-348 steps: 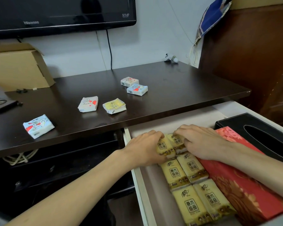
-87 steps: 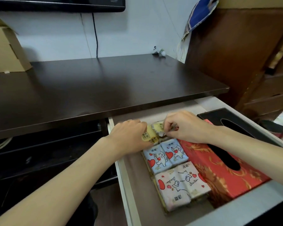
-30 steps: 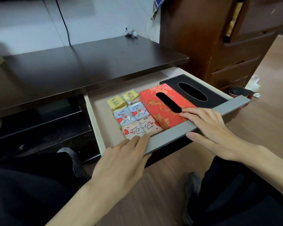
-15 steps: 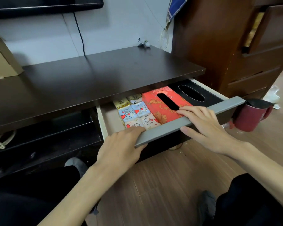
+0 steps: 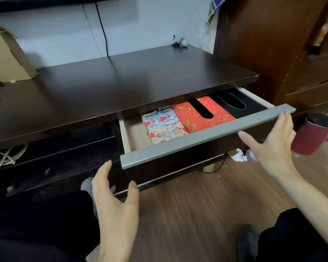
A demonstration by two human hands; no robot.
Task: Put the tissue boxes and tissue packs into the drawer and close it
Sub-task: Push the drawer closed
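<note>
Head view:
- Drawer (image 5: 206,136) partly open under the dark worktop (image 5: 121,87); rear part of its inside hidden beneath the worktop edge.
- Grey front rail running from lower left up to upper right, long axis across the picture.
- Red tissue box (image 5: 203,115) inside, near end cut off by the rail, far end under the worktop; long axis front to back, dark slot on top along the same line.
- Black tissue box (image 5: 240,104) just right of the red one, touching or nearly so; oval opening up, only partly visible.
- Two tissue boxes counted.
- Tissue packs (image 5: 163,125) left of the red box, set in a two-by-two block: two blue with hearts behind, two white with red hearts in front; four counted clearly.
- Sliver of something yellowish behind the blue packs, too hidden to name.
- Left hand (image 5: 114,201) open, fingers spread, below the rail's left end, holding nothing and apart from the drawer front.
- Right hand (image 5: 273,142) open, palm toward the drawer; fingertips at the rail's right end, contact hard to tell.
- Red mug (image 5: 311,135) on the floor beside the right hand, partly cut off at the edge.
- Cardboard box (image 5: 8,57) at far left of the worktop, cropped.
</note>
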